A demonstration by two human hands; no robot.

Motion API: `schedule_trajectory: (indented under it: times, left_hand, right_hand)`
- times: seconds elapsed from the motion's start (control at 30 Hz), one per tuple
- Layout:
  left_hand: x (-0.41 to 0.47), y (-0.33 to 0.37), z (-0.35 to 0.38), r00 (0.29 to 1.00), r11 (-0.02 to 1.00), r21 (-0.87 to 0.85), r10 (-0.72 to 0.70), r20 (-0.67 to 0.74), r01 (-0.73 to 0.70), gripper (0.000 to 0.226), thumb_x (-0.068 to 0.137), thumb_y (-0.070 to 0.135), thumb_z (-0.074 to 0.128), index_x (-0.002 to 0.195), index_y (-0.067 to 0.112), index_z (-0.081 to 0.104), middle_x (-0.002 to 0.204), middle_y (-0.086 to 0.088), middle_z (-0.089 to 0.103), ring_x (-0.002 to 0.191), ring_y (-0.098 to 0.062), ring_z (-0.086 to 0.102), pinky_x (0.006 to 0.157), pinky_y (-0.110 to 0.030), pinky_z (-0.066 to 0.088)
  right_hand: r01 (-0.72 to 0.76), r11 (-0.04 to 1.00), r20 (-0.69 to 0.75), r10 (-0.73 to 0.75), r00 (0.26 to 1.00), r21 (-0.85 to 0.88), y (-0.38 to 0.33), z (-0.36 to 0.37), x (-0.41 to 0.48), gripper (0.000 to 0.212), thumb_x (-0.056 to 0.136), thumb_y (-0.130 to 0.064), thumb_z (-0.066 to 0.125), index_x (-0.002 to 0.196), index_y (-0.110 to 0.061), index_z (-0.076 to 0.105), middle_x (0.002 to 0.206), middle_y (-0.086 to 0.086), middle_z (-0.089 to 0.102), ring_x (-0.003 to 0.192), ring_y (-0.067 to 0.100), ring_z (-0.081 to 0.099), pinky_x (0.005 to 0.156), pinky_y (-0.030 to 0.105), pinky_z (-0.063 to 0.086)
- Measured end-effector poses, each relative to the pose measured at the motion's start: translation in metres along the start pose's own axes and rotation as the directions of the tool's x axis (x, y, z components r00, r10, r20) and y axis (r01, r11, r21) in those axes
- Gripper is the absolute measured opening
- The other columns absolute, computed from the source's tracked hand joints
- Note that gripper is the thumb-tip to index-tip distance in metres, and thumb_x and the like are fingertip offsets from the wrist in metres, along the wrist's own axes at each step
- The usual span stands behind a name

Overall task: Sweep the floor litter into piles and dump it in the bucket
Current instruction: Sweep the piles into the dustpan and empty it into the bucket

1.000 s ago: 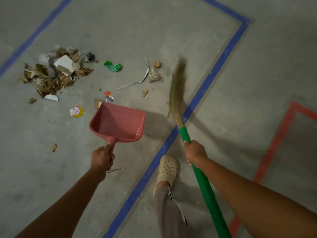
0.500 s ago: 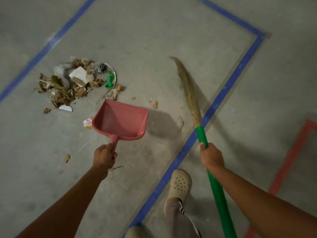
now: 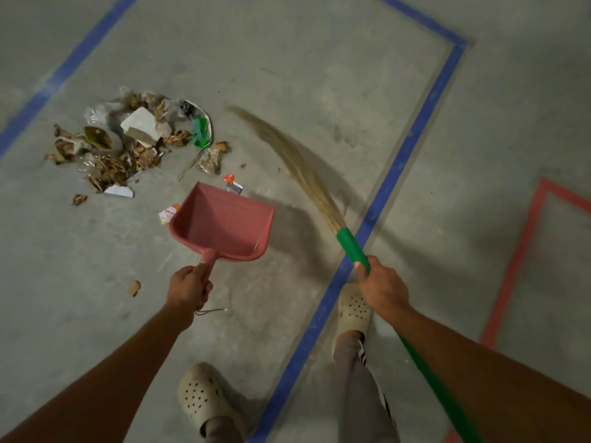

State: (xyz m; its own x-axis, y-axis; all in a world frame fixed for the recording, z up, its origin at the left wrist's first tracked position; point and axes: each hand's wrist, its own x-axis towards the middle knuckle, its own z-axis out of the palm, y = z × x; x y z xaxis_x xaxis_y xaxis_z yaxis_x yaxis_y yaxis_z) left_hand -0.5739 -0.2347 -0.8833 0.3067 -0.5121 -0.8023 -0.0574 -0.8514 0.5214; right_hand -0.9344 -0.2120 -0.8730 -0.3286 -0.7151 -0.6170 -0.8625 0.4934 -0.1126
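Note:
A litter pile (image 3: 128, 145) of dry leaves, paper scraps and plastic lies on the concrete floor at the upper left, with a green wrapper (image 3: 200, 132) at its right edge. My left hand (image 3: 188, 287) grips the handle of an empty pink dustpan (image 3: 224, 223), held just below the pile. My right hand (image 3: 380, 287) grips the green handle of a straw broom (image 3: 300, 169); its bristles stretch up and left towards the pile and end a little short of it. No bucket is in view.
Stray pieces lie apart from the pile: an orange scrap (image 3: 229, 179), a yellow-white wrapper (image 3: 168, 214), a leaf (image 3: 134, 287). Blue tape (image 3: 393, 174) and red tape (image 3: 515, 260) mark lines on the floor. My two feet in beige clogs (image 3: 353, 310) stand near the blue line.
The broom swept leftwards, pushing the green wrapper, white strip and small scraps into the pile's right edge. I stepped forward; the dustpan stayed just below the pile.

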Motion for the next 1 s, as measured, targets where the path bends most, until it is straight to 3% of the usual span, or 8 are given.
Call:
schedule_trajectory:
  times: [0.13,0.23,0.3,0.37,0.57,0.67,0.83,1.0]
  left_hand:
    - [0.0,-0.003,-0.038,0.999,1.0,0.017,0.025,0.028,-0.025,0.029,0.103,0.03,0.051,0.086,0.007,0.05,0.062,-0.014,0.048,0.034,-0.013,0.031,0.036,-0.018,0.02]
    - [0.005,-0.005,-0.061,0.997,0.998,0.013,0.066,0.037,-0.067,0.03,0.103,0.031,0.052,0.083,0.008,0.048,0.063,-0.014,0.048,0.03,-0.011,0.031,0.035,-0.016,0.019]
    - [0.011,-0.012,-0.073,0.996,0.997,0.01,0.081,0.033,-0.082,0.031,0.102,0.03,0.053,0.08,0.009,0.046,0.063,-0.014,0.047,0.031,-0.012,0.03,0.035,-0.016,0.019]
    - [0.019,-0.025,-0.085,0.997,0.997,0.007,0.073,0.028,-0.073,0.029,0.102,0.029,0.052,0.082,0.009,0.046,0.063,-0.014,0.047,0.031,-0.013,0.029,0.035,-0.017,0.018]
    - [0.03,-0.082,-0.125,1.0,1.0,0.012,0.013,-0.019,-0.013,0.028,0.1,0.034,0.054,0.089,0.008,0.05,0.06,-0.013,0.047,0.037,-0.014,0.031,0.04,-0.019,0.02]
    - [0.022,-0.102,-0.151,0.999,1.0,0.01,-0.001,-0.049,0.002,0.05,0.089,0.054,0.067,0.072,0.011,0.05,0.057,-0.01,0.049,0.041,-0.016,0.033,0.043,-0.022,0.023]
    - [0.0,-0.121,-0.191,0.992,0.998,-0.057,-0.021,-0.124,0.014,0.052,0.089,0.052,0.068,0.067,0.012,0.044,0.061,-0.014,0.049,0.041,-0.016,0.033,0.041,-0.021,0.023]
    - [-0.022,-0.127,-0.222,0.987,0.991,-0.134,-0.026,-0.16,0.005,0.043,0.094,0.04,0.065,0.069,0.012,0.044,0.062,-0.013,0.048,0.042,-0.016,0.032,0.045,-0.023,0.023]
  right_hand:
    - [-0.245,0.953,-0.087,0.263,0.961,0.178,0.017,0.028,-0.049,0.046,0.104,-0.048,0.033,0.111,-0.009,0.056,0.09,0.015,0.063,0.088,0.038,0.065,0.073,0.038,0.051]
    - [-0.477,0.82,0.003,0.502,0.865,0.317,0.028,0.065,-0.057,0.056,0.099,-0.058,0.032,0.099,-0.008,0.058,0.091,0.016,0.068,0.081,0.037,0.069,0.077,0.048,0.06]
    - [-0.555,0.745,0.104,0.561,0.821,0.37,0.023,0.09,-0.056,0.059,0.098,-0.056,0.036,0.102,-0.003,0.063,0.094,0.019,0.071,0.084,0.037,0.071,0.079,0.05,0.06]
    - [-0.572,0.74,0.164,0.553,0.817,0.353,-0.004,0.104,-0.064,0.056,0.101,-0.049,0.039,0.107,0.001,0.064,0.099,0.019,0.071,0.09,0.036,0.071,0.084,0.046,0.059]
    - [-0.312,0.922,0.181,0.275,0.944,0.228,-0.1,0.141,-0.082,0.048,0.102,-0.048,0.039,0.117,-0.008,0.06,0.117,0.02,0.066,0.106,0.039,0.065,0.092,0.04,0.053]
    - [-0.12,0.987,0.186,0.098,0.978,0.11,-0.14,0.147,-0.093,0.045,0.103,-0.048,0.039,0.12,-0.01,0.057,0.117,0.017,0.065,0.109,0.038,0.063,0.087,0.038,0.049]
    - [0.089,0.995,0.077,-0.092,0.993,0.049,-0.176,0.139,-0.127,0.041,0.104,-0.048,0.037,0.12,-0.014,0.054,0.105,0.014,0.067,0.096,0.036,0.065,0.069,0.036,0.042]
    - [0.13,0.991,-0.039,-0.129,0.991,0.033,-0.172,0.118,-0.149,0.042,0.104,-0.049,0.036,0.127,-0.017,0.051,0.102,0.016,0.068,0.096,0.039,0.065,0.074,0.04,0.049]
